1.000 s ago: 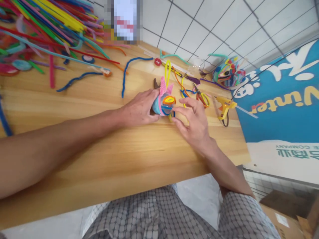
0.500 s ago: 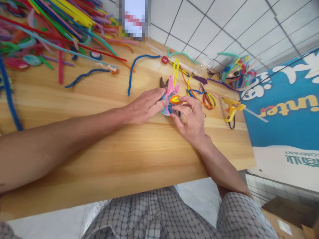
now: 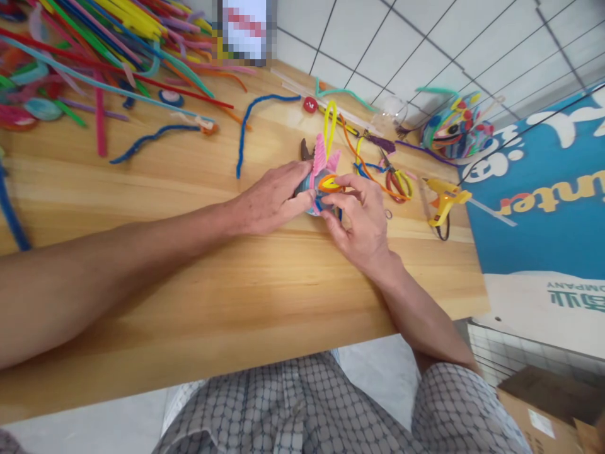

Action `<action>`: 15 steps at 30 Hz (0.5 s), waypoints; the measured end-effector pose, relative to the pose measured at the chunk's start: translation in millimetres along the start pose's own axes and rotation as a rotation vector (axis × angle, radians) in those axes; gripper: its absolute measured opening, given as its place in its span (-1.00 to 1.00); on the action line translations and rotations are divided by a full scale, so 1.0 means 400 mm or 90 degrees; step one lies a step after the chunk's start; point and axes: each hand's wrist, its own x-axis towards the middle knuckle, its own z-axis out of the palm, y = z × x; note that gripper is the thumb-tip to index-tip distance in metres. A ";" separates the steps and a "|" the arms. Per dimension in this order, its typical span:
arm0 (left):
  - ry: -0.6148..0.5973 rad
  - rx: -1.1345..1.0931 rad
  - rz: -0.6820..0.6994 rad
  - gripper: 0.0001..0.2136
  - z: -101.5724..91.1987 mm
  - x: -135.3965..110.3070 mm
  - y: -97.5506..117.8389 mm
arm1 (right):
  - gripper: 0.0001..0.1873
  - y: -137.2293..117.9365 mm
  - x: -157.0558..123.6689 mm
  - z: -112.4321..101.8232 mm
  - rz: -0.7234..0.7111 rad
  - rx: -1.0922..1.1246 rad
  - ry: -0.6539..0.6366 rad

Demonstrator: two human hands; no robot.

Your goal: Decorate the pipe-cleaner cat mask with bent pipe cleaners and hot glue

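Note:
Near the middle of the table sits a small blue craft figure with pink, ear-like pipe-cleaner pieces standing up from it. My left hand steadies its left side, fingers and thumb closed on it. On the figure's right side, my right hand pinches an orange-and-yellow pipe-cleaner oval against the body, fingertips bent round it. Behind the ears rises a yellow pipe-cleaner loop. A dark brown piece shows past my left fingertips. The hands cover much of the figure.
Many coloured pipe cleaners are heaped at the back left. Scissors and a yellow glue gun lie to the right. Behind them is a multicoloured craft figure by the tiled wall. A blue pipe cleaner lies left of centre.
The view has shifted slightly. Both hands keep their hold on the figure and the oval, with only slight movement of the fingers and figure.

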 end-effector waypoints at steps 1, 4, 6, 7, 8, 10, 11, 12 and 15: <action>-0.002 0.005 -0.005 -0.72 0.001 0.000 0.000 | -0.78 -0.001 0.000 -0.001 0.002 0.002 -0.004; 0.001 0.016 -0.019 -0.78 0.001 0.000 0.002 | -0.79 -0.004 0.003 -0.005 0.023 -0.018 -0.028; 0.002 0.011 -0.021 -0.82 0.000 -0.001 0.006 | -0.81 -0.007 0.005 -0.009 0.031 -0.039 -0.043; 0.001 0.007 -0.018 -0.82 -0.002 -0.002 0.009 | -0.82 -0.008 0.007 -0.011 0.038 -0.044 -0.052; -0.001 0.004 -0.018 -0.80 -0.003 -0.002 0.011 | -0.83 -0.010 0.008 -0.013 0.047 -0.044 -0.060; -0.008 0.008 -0.022 -0.77 -0.004 -0.001 0.013 | -0.84 -0.012 0.008 -0.014 0.066 -0.038 -0.072; -0.010 0.012 -0.025 -0.77 -0.005 -0.001 0.013 | -0.84 -0.012 0.008 -0.013 0.070 -0.033 -0.073; -0.010 0.016 -0.029 -0.78 -0.004 0.000 0.011 | -0.84 -0.011 0.007 -0.011 0.068 -0.029 -0.068; -0.004 0.018 -0.026 -0.83 -0.004 0.001 0.006 | -0.83 -0.006 0.001 -0.004 0.041 -0.019 -0.034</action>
